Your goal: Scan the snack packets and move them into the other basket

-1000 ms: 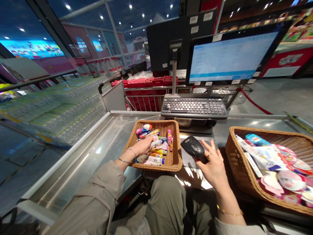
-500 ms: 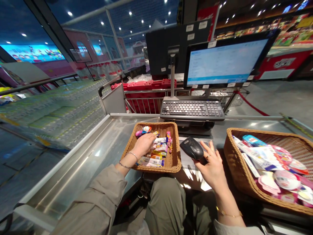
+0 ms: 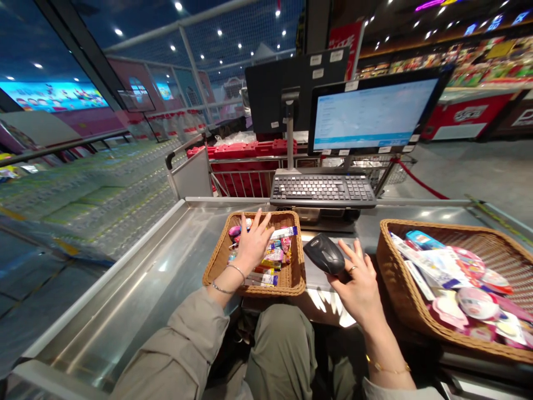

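The left hand (image 3: 255, 244) was over the smaller wicker basket (image 3: 298, 283), its fingers spread apart and nothing visible in its grasp; whether the fingertips touched anything could not be told. The basket stood on the left part of the metal counter (image 3: 162, 278), holding small colourful packets (image 3: 272, 255), several lying crosswise. A white packet with a purple end (image 3: 283, 233) lay at its far right side, just beyond the fingers.

The right hand (image 3: 360, 283) was clamped on a black scanner (image 3: 325, 254), its outer fingers fanned out. The scanner was just right of the smaller basket, its head tilted towards the left.

On the right stood a larger wicker basket (image 3: 393, 278), with boxes and round pink-and-white tubs (image 3: 478, 303) inside. On the far side, a keyboard (image 3: 322, 188) sat below a lit screen (image 3: 370, 119).
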`<state>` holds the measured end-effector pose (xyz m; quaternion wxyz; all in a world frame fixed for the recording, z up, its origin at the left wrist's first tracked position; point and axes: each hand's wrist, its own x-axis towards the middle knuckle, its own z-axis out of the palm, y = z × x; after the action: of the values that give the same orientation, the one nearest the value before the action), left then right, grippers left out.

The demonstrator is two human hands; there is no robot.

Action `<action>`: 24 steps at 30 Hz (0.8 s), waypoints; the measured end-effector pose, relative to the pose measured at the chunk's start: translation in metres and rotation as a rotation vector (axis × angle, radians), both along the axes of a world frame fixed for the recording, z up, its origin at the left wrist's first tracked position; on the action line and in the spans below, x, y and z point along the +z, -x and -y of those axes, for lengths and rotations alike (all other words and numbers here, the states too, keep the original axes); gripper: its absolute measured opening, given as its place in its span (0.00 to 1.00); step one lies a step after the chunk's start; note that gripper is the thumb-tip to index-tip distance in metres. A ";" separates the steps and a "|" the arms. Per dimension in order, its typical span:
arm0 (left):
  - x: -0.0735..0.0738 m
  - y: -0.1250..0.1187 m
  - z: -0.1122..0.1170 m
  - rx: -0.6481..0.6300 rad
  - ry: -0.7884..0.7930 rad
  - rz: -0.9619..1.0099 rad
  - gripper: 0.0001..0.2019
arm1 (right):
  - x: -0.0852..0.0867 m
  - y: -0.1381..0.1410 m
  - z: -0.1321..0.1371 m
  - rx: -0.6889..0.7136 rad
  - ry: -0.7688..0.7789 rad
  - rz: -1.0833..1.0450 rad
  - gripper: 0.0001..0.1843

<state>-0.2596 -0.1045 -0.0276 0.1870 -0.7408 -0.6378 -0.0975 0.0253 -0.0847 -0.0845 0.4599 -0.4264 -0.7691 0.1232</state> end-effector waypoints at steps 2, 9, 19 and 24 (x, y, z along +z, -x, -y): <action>0.003 -0.008 -0.002 0.006 -0.014 0.028 0.14 | 0.001 0.000 0.001 -0.005 -0.005 -0.002 0.14; 0.009 -0.027 -0.010 0.012 -0.048 0.077 0.15 | 0.005 -0.002 0.002 -0.008 -0.044 -0.012 0.15; 0.006 -0.039 -0.015 0.032 -0.085 0.119 0.15 | 0.009 -0.003 0.003 -0.043 -0.075 -0.015 0.15; 0.005 -0.043 -0.017 0.044 -0.069 0.134 0.15 | 0.008 -0.004 0.003 -0.036 -0.069 -0.005 0.16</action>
<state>-0.2166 -0.0870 -0.0226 0.1713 -0.7116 -0.6611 -0.1649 0.0297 -0.0881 -0.0768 0.4782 -0.4239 -0.7640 0.0893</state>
